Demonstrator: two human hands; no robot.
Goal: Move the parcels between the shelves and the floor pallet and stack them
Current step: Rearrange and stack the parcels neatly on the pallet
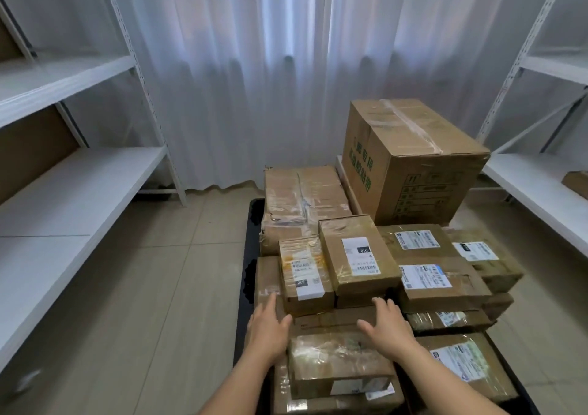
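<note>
Nearest parcel: a brown taped parcel (340, 363) lies at the front of the stack, between the person's two forearms; a white label on its near side is too blurred to read.
Left hand: the left hand (267, 328) is held flat with fingers straight and together, thumb spread, reaching toward the left side of a small carton; it grasps nothing, and whether the fingertips touch cardboard cannot be told.
Right hand: the right hand (386, 324) is likewise spread and loose, holding nothing, fingers pointing at the low front edge of the carton marked 010.
Small carton: the small carton (307, 276) carries a white label with a black tag reading "060", seen upside down.
Carton marked 010: the 010 carton (358, 255) sits just right of it, touching, with a barcode label and a black "010" tag.
Labelled parcels: flat parcels with shipping labels (439, 274) are stacked to the right; their print is too small to read.
Pallet: a black floor pallet (251, 255) shows along the stack's left edge.
Long parcel: a long taped parcel (302, 201) lies behind.
Large box: the large box (410, 157) stands farthest back, with green Chinese characters on its side.
Shelves: white left shelves (70, 192) and right shelves (541, 185) flank the stack.
Curtain: a white curtain (254, 80) hangs at the back.
</note>
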